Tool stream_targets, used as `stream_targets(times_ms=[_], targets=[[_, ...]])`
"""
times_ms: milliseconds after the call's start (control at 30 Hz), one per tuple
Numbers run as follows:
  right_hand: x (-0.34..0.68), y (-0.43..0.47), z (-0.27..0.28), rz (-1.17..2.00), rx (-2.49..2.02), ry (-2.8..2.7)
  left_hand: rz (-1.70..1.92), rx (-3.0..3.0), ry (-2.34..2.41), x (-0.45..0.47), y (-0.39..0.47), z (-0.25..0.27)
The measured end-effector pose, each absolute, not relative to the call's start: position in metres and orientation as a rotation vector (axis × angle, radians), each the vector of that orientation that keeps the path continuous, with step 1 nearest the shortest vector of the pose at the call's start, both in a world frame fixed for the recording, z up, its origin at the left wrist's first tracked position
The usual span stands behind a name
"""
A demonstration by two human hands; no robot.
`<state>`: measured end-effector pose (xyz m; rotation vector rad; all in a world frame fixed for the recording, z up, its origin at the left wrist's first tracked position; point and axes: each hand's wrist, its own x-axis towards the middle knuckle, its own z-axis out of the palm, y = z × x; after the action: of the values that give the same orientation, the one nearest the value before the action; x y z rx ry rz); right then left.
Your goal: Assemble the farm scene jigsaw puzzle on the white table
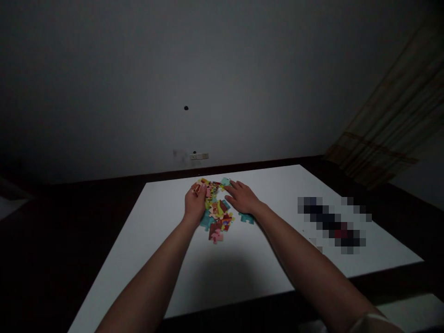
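Observation:
Colourful jigsaw puzzle pieces lie in a loose, overlapping heap on the white table, between my two hands. My left hand is closed at the left side of the heap, with a puzzle piece held at its fingers and thumb. On the right, my right hand lies with its fingers spread over the edge of the heap. A teal piece sits just below that hand, and a pale teal piece shows beyond its fingertips. Pieces under the hands are partly hidden.
The white table stands before a grey wall. A pixelated dark patch covers something on the table's right side. A power socket is low on the wall. A curtain hangs at the right.

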<state>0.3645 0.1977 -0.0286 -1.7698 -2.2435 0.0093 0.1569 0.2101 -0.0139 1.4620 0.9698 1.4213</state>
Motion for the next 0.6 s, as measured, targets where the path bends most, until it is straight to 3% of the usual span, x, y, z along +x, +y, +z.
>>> stream_targets(times_ms=[333, 600], targets=[[0.375, 0.201, -0.028, -0.014, -1.72, -2.113, 1.291, 1.624, 0.845, 0.157, 0.203, -0.018], [0.366, 0.2, -0.028, 0.065, -1.577, -2.389, 1.32, 1.458, 0.794, 0.159, 0.202, -0.016]])
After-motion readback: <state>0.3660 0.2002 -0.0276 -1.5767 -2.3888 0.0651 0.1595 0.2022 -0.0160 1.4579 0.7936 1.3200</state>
